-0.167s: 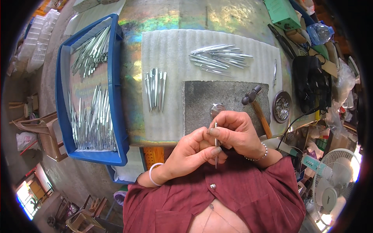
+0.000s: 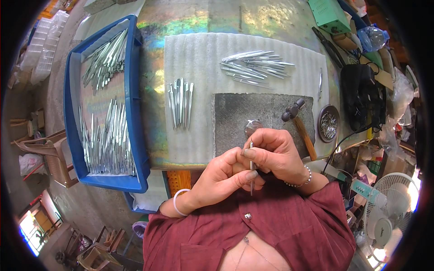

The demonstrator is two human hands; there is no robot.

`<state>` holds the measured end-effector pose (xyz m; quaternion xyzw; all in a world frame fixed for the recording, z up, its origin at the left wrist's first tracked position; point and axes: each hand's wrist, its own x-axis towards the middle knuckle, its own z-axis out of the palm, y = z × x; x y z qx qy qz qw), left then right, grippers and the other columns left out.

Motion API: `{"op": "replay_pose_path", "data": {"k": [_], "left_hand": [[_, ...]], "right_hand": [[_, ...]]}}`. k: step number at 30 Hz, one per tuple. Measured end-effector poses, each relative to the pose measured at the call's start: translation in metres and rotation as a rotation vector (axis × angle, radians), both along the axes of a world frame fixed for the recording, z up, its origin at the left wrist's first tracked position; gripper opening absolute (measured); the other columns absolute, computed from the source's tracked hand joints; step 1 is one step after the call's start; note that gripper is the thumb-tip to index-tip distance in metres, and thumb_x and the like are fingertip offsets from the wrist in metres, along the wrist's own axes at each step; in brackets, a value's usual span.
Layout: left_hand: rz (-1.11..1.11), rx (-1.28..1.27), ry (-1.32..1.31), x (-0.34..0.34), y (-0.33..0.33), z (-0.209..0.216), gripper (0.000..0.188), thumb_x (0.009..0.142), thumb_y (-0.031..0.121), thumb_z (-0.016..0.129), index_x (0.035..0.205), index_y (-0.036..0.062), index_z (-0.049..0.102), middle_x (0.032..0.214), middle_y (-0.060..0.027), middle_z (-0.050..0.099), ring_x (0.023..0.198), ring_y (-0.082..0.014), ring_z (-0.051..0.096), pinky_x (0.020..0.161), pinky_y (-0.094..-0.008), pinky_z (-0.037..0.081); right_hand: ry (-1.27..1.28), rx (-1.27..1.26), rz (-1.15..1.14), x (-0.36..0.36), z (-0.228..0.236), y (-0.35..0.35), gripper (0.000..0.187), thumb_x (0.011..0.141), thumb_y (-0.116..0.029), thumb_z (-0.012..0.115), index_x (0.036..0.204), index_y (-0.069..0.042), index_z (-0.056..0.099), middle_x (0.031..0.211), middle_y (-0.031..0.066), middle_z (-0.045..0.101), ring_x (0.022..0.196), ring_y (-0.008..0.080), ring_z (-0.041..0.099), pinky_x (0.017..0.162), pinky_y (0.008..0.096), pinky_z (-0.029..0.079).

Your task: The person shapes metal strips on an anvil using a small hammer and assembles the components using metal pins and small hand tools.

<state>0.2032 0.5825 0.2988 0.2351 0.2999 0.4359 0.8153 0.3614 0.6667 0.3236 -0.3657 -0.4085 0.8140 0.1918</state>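
Observation:
In front of my chest, both hands hold one slender pointed silver metal piece (image 2: 252, 168) upright. My left hand (image 2: 226, 174), with a pale band at its wrist, pinches its lower part with the thumb. My right hand (image 2: 275, 156), wearing a beaded bracelet, grips it near the top between thumb and bent fingers. Just beyond my fingers, a round shiny metal thing (image 2: 253, 126), partly covered by them, sits on a dark rough slab (image 2: 235, 113). To its right a hammer (image 2: 302, 131) with a wooden handle lies across the slab.
A white foam sheet (image 2: 199, 58) bears a fanned pile of slim metal pieces (image 2: 257, 67) and a neat row (image 2: 181, 104). A blue tray (image 2: 133, 90) at left holds many more. Right are a round dish of small metal parts (image 2: 328, 124), black pouch (image 2: 361, 95) and fan (image 2: 389, 207).

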Motion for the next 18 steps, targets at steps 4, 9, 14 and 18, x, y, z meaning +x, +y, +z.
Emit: {"op": "replay_pose_path", "data": {"k": [4,9,14,18], "left_hand": [[0.012,0.005,-0.004,0.0006,0.0001,0.0000,0.015,0.095,0.007,0.050,0.106,-0.0002,0.044,0.096,-0.0112,0.063,0.082,-0.0141,0.063,0.069,-0.0249,0.052],[-0.005,0.018,-0.005,-0.0002,-0.0010,-0.0031,0.015,0.095,0.007,0.050,0.106,-0.0001,0.044,0.097,-0.0111,0.063,0.083,-0.0141,0.063,0.069,-0.0249,0.052],[-0.011,0.019,-0.032,-0.0008,-0.0002,-0.0042,0.016,0.095,0.007,0.050,0.107,-0.0001,0.044,0.098,-0.0110,0.063,0.083,-0.0144,0.063,0.069,-0.0248,0.052],[-0.002,0.010,-0.030,-0.0008,-0.0004,-0.0011,0.017,0.095,0.008,0.050,0.109,-0.0001,0.044,0.099,-0.0112,0.062,0.083,-0.0150,0.064,0.069,-0.0251,0.052]], "right_hand": [[-0.003,0.005,0.003,0.0001,0.0003,0.0004,0.007,0.089,-0.008,0.061,0.087,-0.001,0.060,0.065,-0.0022,0.055,0.051,0.0010,0.041,0.044,0.0173,0.031],[-0.001,-0.005,0.006,0.0000,0.0002,-0.0002,0.008,0.089,-0.008,0.061,0.088,-0.001,0.060,0.066,-0.0019,0.055,0.051,0.0009,0.041,0.044,0.0172,0.031],[-0.005,-0.007,0.005,-0.0004,-0.0017,-0.0002,0.008,0.089,-0.008,0.061,0.088,-0.001,0.060,0.066,-0.0017,0.056,0.051,0.0009,0.041,0.044,0.0172,0.031],[-0.007,0.012,0.013,-0.0006,-0.0015,-0.0001,0.007,0.089,-0.008,0.060,0.088,-0.001,0.060,0.066,-0.0015,0.056,0.050,0.0010,0.041,0.044,0.0172,0.031]]}}
